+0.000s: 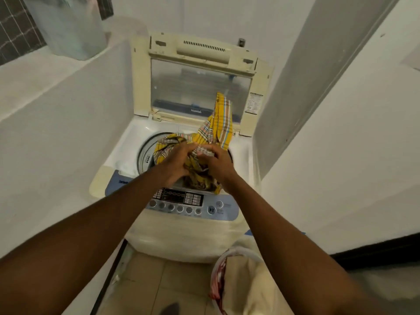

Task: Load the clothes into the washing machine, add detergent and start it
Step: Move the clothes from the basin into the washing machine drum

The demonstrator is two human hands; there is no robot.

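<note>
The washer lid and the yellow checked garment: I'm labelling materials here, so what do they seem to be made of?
The washer lid looks like yellowed cream plastic around a clear, hazy window, plastic or glass. The yellow checked garment looks like thin woven cloth, matte, creasing and bunching softly where the left hand and right hand grip it.

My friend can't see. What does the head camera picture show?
Both hands, left hand and right hand, push a yellow checked cloth into the open washing machine. Its lid stands up behind.

Bare forearms (no sleeves), bare hands
</note>
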